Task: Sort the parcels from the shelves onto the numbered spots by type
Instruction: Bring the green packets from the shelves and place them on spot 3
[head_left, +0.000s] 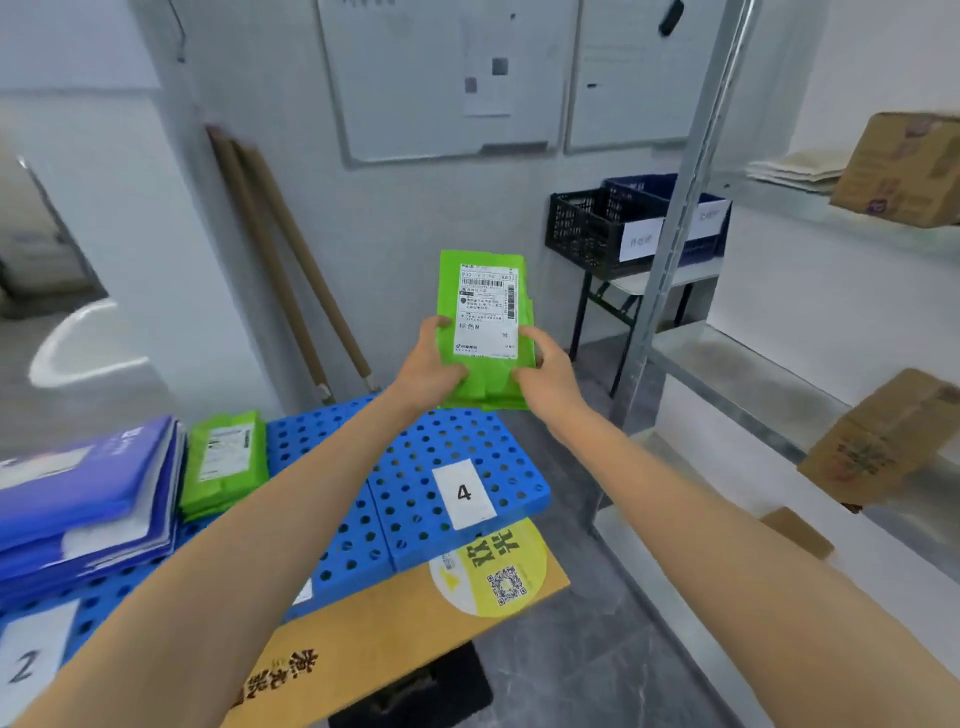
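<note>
Your left grip (431, 364) and right grip (545, 374) pinch the lower sides of the green parcel (483, 312), held upright above the blue board (415, 467); it looks light, soft and slick, so hold both edges.

Bright even light, soft shadows; edges blur w/ wide-angle warp, centre sharp.

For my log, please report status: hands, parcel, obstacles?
Left hand and right hand grip green parcel. Matching green stack lies left on blue pallet. Nothing between.
</note>
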